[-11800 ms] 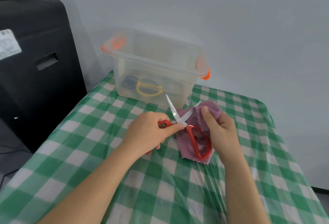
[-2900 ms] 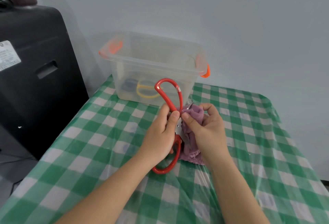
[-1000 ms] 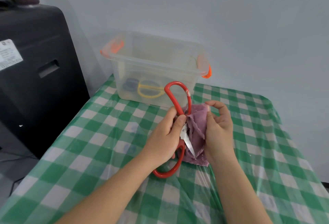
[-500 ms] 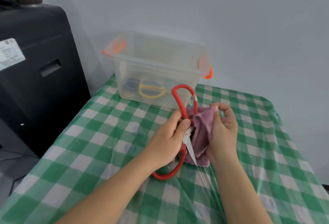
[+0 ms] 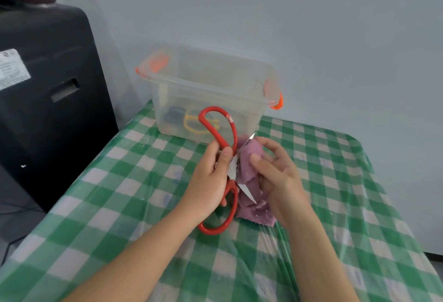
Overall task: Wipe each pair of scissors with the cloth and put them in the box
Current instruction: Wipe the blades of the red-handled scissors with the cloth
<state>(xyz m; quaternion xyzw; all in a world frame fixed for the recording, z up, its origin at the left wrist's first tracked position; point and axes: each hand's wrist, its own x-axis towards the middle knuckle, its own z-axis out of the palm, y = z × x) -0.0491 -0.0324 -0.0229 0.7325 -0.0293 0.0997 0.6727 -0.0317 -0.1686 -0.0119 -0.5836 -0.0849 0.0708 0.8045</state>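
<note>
Green-checked surface (image 5: 124, 196) by a grey wall is carrying the clear box (image 5: 208, 90). Left hand (image 5: 211, 181) is still gripping the red-handled scissors (image 5: 223, 158) at the pivot, blades spread. Right hand (image 5: 275, 177) is clamping the purple cloth (image 5: 249, 170) on a blade, now shifted up toward the top tip versus half a second ago.
</note>
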